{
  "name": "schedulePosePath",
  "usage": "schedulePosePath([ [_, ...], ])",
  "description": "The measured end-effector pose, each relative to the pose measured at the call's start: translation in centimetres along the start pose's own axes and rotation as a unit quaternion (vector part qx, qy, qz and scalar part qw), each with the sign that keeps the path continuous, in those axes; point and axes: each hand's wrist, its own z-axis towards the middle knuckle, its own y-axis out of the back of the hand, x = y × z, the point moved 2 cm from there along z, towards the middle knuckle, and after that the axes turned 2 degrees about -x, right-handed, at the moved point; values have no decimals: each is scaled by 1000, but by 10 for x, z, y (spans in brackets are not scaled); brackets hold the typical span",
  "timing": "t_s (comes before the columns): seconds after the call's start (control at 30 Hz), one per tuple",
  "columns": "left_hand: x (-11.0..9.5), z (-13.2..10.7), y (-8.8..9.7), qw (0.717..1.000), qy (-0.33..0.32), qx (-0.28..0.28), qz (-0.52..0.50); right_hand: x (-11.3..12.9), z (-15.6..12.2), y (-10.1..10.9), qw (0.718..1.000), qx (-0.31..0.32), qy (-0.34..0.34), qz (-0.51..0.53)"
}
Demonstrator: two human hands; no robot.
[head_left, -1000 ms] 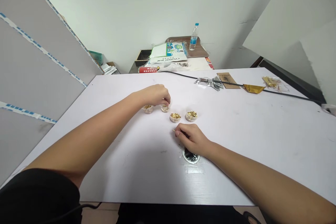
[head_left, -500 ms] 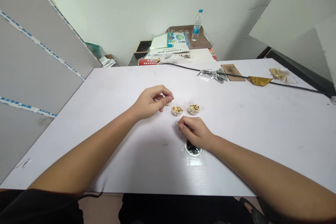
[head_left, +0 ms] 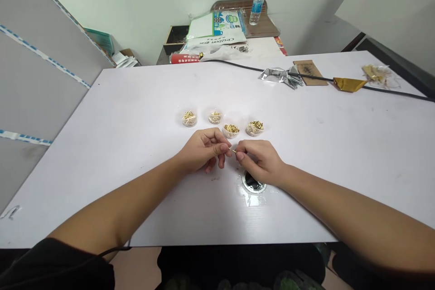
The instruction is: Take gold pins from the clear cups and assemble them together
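Note:
Between thumb and forefinger, my right hand pinches a thin gold-coloured metal pin, its tip pointing left. My left hand is closed in a pinch too, its fingertips right beside the pin's left end; a tiny part seems to be in them, too small to name. Just beyond the hands stand several small clear cups of gold metal pieces: one cup by the left fingertips, one cup to its right, one cup behind, and another cup farthest left.
A round black cable hole with a pale rim lies under my right hand. Along the table's far side run a black cable, silvery bags, a brown card and gold foil. A water bottle stands behind.
My left hand has moved from the cups toward me and right, meeting the right hand's pin. Two cups at the left have come into full sight. The camera view has tilted down.

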Motion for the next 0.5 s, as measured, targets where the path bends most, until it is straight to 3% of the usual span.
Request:
schedulePosePath([
  [0.5, 1, -3, -9, 999, -3, 36, 22, 2, 1, -1, 999, 28, -10, 24],
])
